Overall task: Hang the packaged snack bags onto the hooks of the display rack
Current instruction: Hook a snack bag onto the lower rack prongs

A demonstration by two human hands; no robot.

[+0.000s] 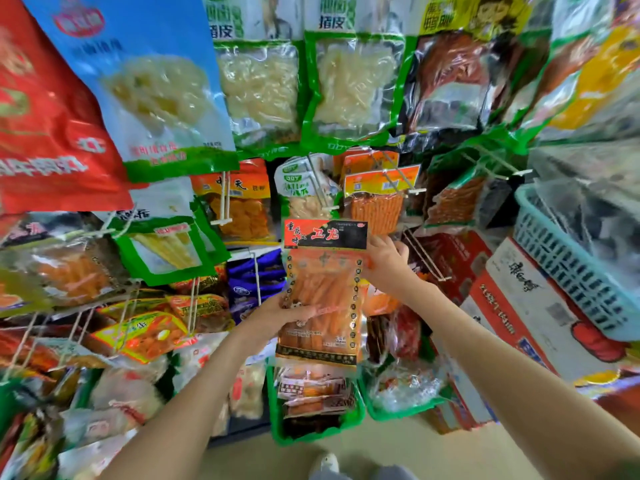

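Observation:
I hold an orange snack bag (323, 292) with a red and black header upright in front of the display rack. My left hand (277, 311) grips its lower left edge. My right hand (388, 259) pinches its upper right side, just below the header. A bare white double hook (424, 254) juts out right behind my right hand. The bag's header sits below hooks (323, 194) that carry other snack bags. The rack around it is full of hanging packets.
A green crate (313, 436) with more packets stands on the floor below the bag, a second green crate (403, 408) to its right. A red and white carton (526, 306) and a blue basket (571, 265) sit at right. Large bags hang close overhead.

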